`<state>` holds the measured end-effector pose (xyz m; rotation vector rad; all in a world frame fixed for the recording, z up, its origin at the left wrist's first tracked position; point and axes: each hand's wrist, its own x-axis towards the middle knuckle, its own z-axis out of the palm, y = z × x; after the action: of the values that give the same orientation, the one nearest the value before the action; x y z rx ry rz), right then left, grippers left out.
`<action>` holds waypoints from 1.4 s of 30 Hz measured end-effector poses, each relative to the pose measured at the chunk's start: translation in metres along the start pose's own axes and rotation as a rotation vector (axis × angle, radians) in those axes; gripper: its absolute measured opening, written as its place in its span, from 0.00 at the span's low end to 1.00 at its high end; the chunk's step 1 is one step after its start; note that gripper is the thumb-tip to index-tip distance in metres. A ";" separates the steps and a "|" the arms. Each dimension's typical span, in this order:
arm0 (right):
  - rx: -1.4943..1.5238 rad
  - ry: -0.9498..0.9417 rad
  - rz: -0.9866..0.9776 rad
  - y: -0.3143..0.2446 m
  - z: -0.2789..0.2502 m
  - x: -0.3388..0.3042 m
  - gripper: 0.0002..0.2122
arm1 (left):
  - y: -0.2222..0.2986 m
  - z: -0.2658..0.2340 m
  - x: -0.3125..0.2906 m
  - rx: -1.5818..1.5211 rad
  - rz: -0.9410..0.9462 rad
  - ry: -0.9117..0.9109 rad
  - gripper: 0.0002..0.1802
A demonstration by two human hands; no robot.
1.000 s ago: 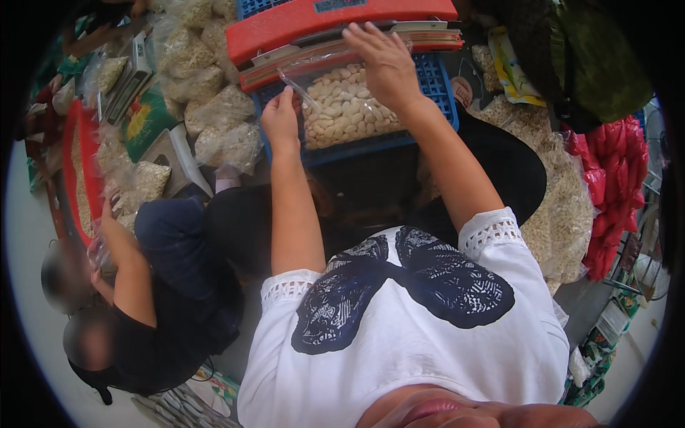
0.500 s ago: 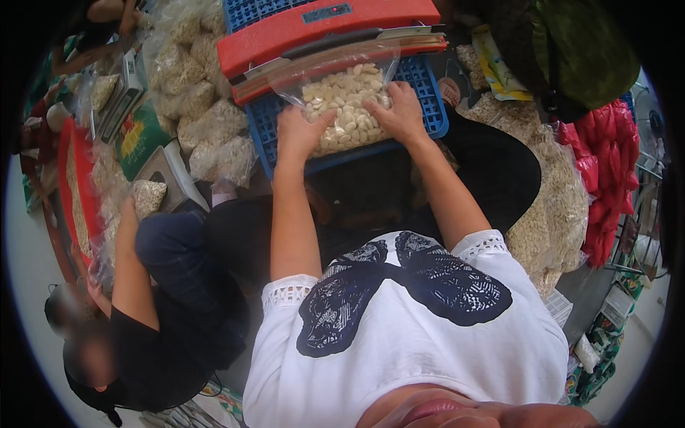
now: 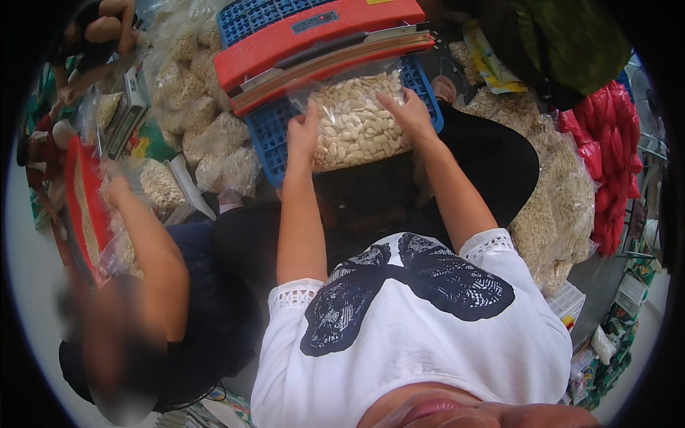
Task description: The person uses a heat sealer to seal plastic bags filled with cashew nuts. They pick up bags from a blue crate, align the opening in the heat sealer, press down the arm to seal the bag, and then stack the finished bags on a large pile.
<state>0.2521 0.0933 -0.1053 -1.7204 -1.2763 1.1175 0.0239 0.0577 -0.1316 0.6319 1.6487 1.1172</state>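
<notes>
Bag of nuts (image 3: pixel 354 123) sits gripped between my 2 hands, left hand (image 3: pixel 303 135) and right hand (image 3: pixel 407 114), its top now under the red sealer (image 3: pixel 314 36), unlike 1 second earlier.

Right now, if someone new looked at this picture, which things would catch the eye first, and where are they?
At top centre, the left hand and the right hand hold the two sides of a clear plastic bag full of pale nuts, its top under the long red bar-shaped machine resting on a blue plastic crate. More filled clear bags lie piled at upper left, and red net sacks hang at far right.
</notes>
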 end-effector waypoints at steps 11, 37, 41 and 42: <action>0.222 0.185 -0.154 -0.028 -0.063 -0.073 0.19 | 0.047 0.048 -0.091 -0.122 0.179 -0.240 0.18; -1.178 0.630 0.858 0.208 -0.345 -0.162 0.29 | 0.135 0.017 -0.160 0.145 0.141 -0.903 0.21; -1.458 0.899 0.345 0.215 -0.348 -0.158 0.25 | 0.153 -0.097 -0.088 0.198 0.226 -0.190 0.20; -1.406 0.925 0.225 0.201 -0.345 -0.144 0.24 | 0.142 -0.135 -0.071 0.201 0.192 -0.039 0.21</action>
<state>0.6220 -0.1137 -0.1249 -2.8211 -1.2224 -0.8217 -0.0910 0.0111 0.0358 0.9522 1.7068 1.0743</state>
